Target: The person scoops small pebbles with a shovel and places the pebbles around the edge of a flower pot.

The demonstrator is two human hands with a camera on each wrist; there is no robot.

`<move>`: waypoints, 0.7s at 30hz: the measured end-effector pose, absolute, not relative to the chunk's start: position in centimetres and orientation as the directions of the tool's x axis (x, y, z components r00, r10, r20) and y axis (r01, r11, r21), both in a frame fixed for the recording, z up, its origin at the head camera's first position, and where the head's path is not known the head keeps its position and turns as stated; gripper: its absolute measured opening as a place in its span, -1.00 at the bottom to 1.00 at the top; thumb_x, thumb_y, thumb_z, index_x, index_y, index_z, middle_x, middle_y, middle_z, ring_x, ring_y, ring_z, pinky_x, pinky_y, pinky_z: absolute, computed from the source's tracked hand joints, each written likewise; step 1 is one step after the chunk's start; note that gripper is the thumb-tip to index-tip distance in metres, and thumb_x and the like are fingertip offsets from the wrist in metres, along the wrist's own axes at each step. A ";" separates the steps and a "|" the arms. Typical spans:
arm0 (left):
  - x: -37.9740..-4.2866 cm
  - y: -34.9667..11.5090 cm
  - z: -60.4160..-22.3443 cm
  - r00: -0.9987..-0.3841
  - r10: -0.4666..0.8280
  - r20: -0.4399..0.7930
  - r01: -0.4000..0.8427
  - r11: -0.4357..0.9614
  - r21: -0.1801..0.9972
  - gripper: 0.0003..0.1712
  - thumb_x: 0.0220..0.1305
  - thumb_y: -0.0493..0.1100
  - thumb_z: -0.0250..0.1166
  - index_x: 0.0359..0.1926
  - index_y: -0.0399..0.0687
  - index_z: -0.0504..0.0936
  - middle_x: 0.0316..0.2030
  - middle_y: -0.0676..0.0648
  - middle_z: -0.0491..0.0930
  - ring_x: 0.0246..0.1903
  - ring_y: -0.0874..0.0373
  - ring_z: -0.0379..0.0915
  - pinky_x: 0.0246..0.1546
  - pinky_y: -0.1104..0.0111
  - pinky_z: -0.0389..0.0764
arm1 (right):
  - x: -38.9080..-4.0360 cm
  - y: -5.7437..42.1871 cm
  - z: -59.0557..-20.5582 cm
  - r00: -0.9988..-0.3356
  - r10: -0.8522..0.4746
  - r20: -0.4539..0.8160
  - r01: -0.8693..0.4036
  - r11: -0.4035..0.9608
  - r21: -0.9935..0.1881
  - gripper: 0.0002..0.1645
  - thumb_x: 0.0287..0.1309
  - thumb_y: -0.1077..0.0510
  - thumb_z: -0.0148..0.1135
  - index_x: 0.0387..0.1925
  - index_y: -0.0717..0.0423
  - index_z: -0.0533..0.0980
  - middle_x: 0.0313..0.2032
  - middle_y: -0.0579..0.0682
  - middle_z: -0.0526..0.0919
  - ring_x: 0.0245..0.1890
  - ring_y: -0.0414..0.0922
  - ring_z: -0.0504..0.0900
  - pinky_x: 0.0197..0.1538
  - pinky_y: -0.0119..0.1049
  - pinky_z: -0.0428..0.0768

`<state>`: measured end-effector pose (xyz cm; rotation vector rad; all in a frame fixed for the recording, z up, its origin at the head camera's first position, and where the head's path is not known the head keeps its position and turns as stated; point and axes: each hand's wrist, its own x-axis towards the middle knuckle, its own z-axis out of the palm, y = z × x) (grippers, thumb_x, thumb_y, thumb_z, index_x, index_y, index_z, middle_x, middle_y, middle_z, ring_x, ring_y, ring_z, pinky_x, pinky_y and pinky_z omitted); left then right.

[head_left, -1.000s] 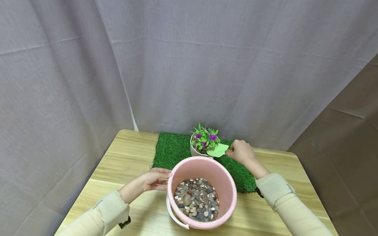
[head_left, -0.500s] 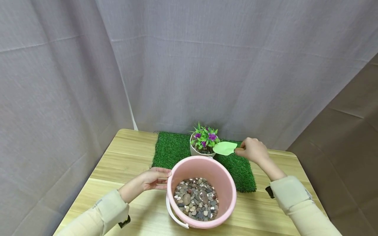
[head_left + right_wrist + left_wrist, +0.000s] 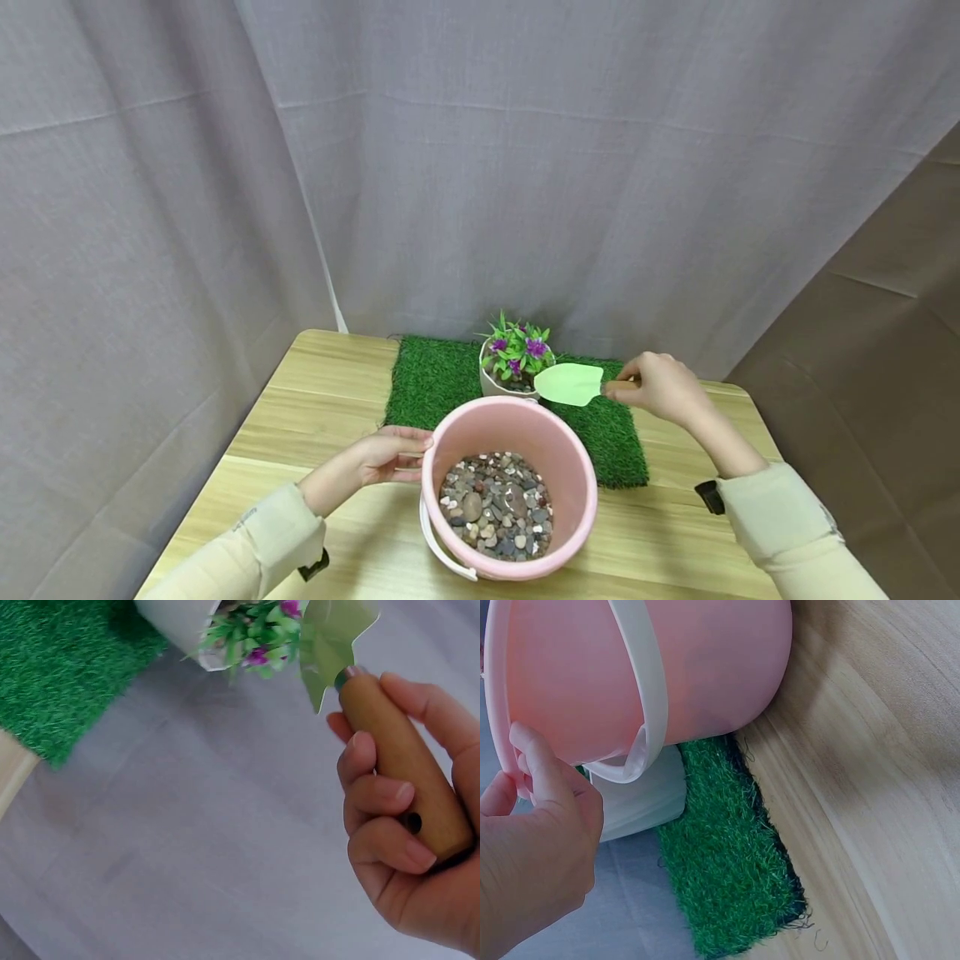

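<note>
A pink bucket with a white handle stands at the front of the table, pebbles covering its bottom. My left hand pinches the bucket's left rim between thumb and fingers, as the left wrist view also shows. In my right hand is a trowel with a light green blade; the fingers curl round its wooden handle. The blade is held beside the white flower pot, its tip near the pot's right rim. Purple flowers and green leaves rise from the pot, with some stones at their base.
Under the pot lies a green artificial turf mat, partly hidden by the bucket. The wooden table extends to both sides. A grey curtain hangs right behind the table, and a brown one at the right.
My right hand has drawn the trowel to the right, away from over the pot, and its blade now shows more fully. The left hand and the bucket stay in place.
</note>
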<state>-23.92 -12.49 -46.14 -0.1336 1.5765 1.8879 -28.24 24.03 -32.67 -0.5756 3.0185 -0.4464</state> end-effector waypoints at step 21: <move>-24.2 -13.0 -46.3 -0.769 0.460 -0.443 -0.524 -0.058 0.850 -0.49 0.31 -0.29 0.12 0.22 -0.46 0.29 -0.39 0.04 0.61 -0.34 0.25 0.56 -0.10 0.35 0.72 | -25.0 20.7 -34.9 -0.853 -0.523 0.001 -0.499 0.814 -0.296 -0.78 -0.08 0.17 0.38 -0.71 -0.01 0.55 -0.79 -0.27 0.21 -0.74 -0.36 0.12 -0.68 -0.59 0.15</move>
